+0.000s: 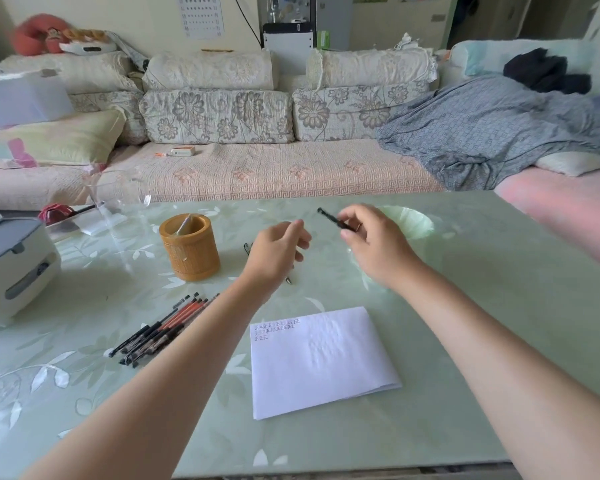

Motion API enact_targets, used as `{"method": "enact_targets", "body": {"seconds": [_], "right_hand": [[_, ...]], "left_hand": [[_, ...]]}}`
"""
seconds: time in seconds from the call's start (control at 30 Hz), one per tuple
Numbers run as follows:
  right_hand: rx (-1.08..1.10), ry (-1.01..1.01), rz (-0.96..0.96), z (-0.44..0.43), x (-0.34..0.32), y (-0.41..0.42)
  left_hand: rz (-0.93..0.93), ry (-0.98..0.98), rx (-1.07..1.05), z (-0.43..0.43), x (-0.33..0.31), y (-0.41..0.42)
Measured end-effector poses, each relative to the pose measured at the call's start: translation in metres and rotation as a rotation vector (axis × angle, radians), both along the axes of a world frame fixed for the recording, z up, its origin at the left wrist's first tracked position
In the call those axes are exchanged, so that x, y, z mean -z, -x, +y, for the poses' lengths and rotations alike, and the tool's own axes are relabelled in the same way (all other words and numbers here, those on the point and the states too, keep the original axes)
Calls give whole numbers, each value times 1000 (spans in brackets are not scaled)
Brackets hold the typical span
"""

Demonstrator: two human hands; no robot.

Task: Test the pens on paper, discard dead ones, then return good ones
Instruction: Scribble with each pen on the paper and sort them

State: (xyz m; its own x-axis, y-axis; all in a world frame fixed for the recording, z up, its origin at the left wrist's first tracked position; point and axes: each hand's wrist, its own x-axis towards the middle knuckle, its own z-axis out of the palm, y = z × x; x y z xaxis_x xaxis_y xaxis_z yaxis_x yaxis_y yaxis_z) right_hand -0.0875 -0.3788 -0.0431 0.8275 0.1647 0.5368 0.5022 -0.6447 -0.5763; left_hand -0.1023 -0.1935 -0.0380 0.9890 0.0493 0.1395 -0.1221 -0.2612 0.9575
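— What sort of place is this?
— A home's living room. A long sofa (257, 168) with flowered cushions (219, 116) runs behind the table (465, 306).
— Anything else?
— A rumpled blanket (482, 133), a soft toy (39, 34), and a pale leaf-patterned tabletop.

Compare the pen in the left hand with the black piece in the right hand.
The pen in the left hand points down toward the table, mostly hidden, only its tip showing; the black piece in the right hand is raised above the table and tilts up to the left, largely exposed. Both are dark, slim and pinched in fingers.
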Motion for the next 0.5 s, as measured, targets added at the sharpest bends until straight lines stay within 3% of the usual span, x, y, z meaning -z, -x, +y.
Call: {"method": "enact_targets", "body": {"seconds": [0.07, 0.27, 0.5], "right_hand": [[126, -108, -96, -20, -12, -11], [282, -225, -137, -57, -32, -34], [324, 99, 119, -65, 3, -54]], "left_hand": [[31, -2, 22, -17, -3, -14], [-14, -403, 149, -68, 8, -53], [-30, -495, 108, -104, 17, -78]]}}
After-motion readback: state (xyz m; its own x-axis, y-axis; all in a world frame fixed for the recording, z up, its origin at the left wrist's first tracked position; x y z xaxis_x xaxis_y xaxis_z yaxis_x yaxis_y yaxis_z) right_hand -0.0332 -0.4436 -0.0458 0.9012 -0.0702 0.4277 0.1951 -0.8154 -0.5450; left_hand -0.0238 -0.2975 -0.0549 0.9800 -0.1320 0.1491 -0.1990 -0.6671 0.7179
